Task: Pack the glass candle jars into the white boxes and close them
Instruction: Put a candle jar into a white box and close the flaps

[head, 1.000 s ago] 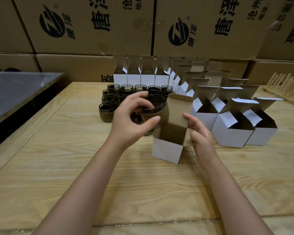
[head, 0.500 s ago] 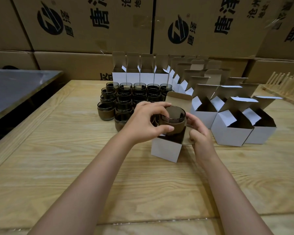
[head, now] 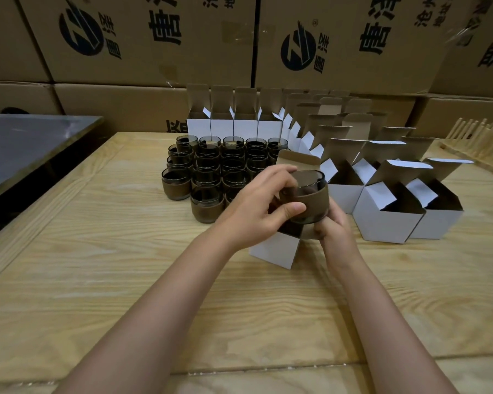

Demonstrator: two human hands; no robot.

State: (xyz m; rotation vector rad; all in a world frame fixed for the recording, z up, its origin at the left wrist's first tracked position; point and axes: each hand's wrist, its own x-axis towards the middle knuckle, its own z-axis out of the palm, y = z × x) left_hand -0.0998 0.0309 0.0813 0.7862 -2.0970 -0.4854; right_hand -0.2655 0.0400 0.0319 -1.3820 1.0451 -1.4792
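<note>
Glass candle jars, dark smoked tumblers with a brown band round the lower half, are what we are packing, and one such jar (head: 308, 196) sits in our left hand (head: 256, 210), thumb curled across its front and fingers hooked over the rim at the back. It hangs tilted just above the mouth of a small white cardboard box (head: 276, 250) with a brown inside, which stands cornerwise on the pale wooden surface (head: 97, 280) with its tuck lid (head: 296, 159) upright behind the jar. Our right hand (head: 332, 231) is closed against the box's right side, fingers pressing the side flap back and touching the jar's base; whether it bears any of the jar's weight we cannot tell. The jar looks not yet seated, since most of its body shows above the box walls. We judge the task to be at an early stage: a block of unpacked jars (head: 211, 172) stands in close rows just left of our hands, and a curved line of open empty boxes (head: 387, 214) waits on the right and along the back, all with lids up. No closed box is visible anywhere. Left for this jar: lowering it fully, folding the side flaps, tucking the lid. Then the same for every remaining jar.
</note>
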